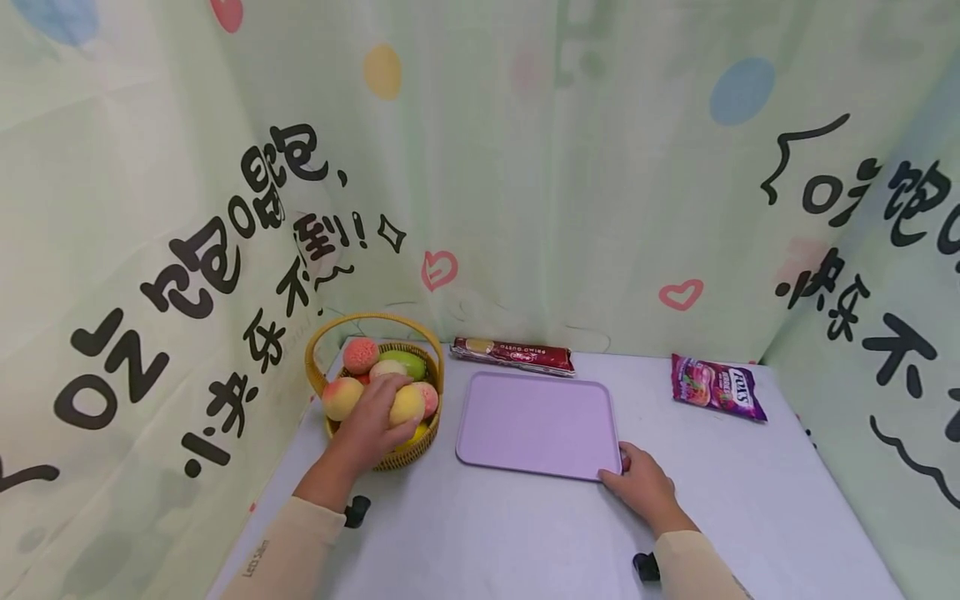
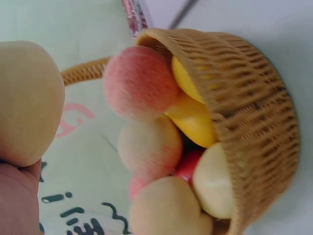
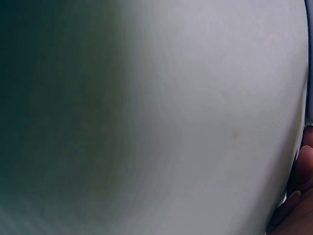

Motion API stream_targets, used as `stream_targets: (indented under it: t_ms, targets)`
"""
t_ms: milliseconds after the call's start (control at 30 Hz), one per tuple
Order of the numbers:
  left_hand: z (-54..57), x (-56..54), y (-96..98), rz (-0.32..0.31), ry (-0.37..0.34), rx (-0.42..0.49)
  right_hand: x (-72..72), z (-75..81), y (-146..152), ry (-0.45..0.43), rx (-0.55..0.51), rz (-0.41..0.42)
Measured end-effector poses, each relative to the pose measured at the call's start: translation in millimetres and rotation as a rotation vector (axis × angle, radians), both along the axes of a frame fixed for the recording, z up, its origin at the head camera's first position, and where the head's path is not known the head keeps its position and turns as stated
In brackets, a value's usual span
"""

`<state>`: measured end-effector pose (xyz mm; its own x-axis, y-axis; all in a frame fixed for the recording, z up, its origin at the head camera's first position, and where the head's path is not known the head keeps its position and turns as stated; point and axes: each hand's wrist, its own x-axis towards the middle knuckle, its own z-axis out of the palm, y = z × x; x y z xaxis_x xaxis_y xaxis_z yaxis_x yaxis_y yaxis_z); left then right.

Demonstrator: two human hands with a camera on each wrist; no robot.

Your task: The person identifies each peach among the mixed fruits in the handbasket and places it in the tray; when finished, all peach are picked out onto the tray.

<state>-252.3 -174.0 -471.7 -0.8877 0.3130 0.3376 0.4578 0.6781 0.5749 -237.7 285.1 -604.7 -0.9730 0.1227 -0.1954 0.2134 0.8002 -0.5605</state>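
Observation:
My left hand (image 1: 372, 421) grips a yellow peach (image 1: 407, 405) over the wicker basket (image 1: 408, 454). In the left wrist view this peach (image 2: 29, 103) appears at the left edge, apart from the fruit below. Pink and yellowish peaches, a green fruit (image 1: 405, 362) and yellow fruit (image 2: 193, 120) fill the basket, whose handle arches up behind them. At the lower right corner of the purple tray (image 1: 536, 425), my right hand (image 1: 645, 485) pinches the rim, thumb on the near side. Only its fingers (image 3: 305, 166) show at the right wrist view's edge.
Behind the tray lies a long dark red snack packet (image 1: 513, 356). A purple Fox's candy bag (image 1: 718, 388) rests at the right of the white table (image 1: 480, 542). Printed curtains (image 1: 525, 208) hang close around the back and both sides.

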Motion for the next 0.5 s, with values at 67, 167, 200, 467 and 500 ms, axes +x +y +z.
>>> stream_targets:
  t_ms: [67, 167, 200, 467, 500]
  targets:
    - [3.5, 1.5, 4.2, -0.01, 0.01, -0.006, -0.5, -0.7, 0.4, -0.003, 0.002, -0.001]
    - [6.4, 2.5, 9.8, -0.031, 0.018, -0.007, -1.3, -2.4, 1.3, -0.002, 0.004, 0.0]
    - [6.9, 2.6, 11.8, -0.043, 0.021, -0.004, -1.6, -2.9, 1.7, -0.002, 0.003, 0.0]
    - [7.1, 1.1, 29.4, -0.096, 0.031, -0.022, 0.3, -1.6, 1.7, -0.001, -0.008, 0.004]
    - [6.9, 0.5, 31.4, -0.099, 0.024, -0.027, 0.6, -1.1, 1.5, -0.001, -0.008, 0.003]
